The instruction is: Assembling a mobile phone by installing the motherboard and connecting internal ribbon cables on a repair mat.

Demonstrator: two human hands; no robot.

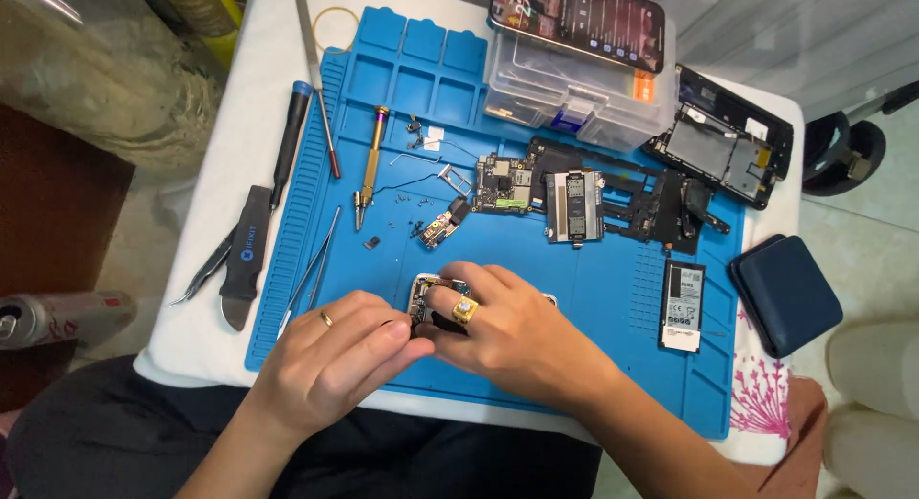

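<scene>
Near the front edge of the blue mat [613, 298] on the surface, left hand [330, 365] and right hand [503, 331] pinch a small phone part [421, 296], while circuit boards [503, 185], battery [682, 306] and screws [414, 127] already lie removed, reassembly apparently not begun.

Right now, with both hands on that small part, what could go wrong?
The loose screws lie unboxed on the blue mat, so a forearm might sweep them off. The left hand and right hand pinch a small board; hard pressure could perhaps bend it.
</scene>
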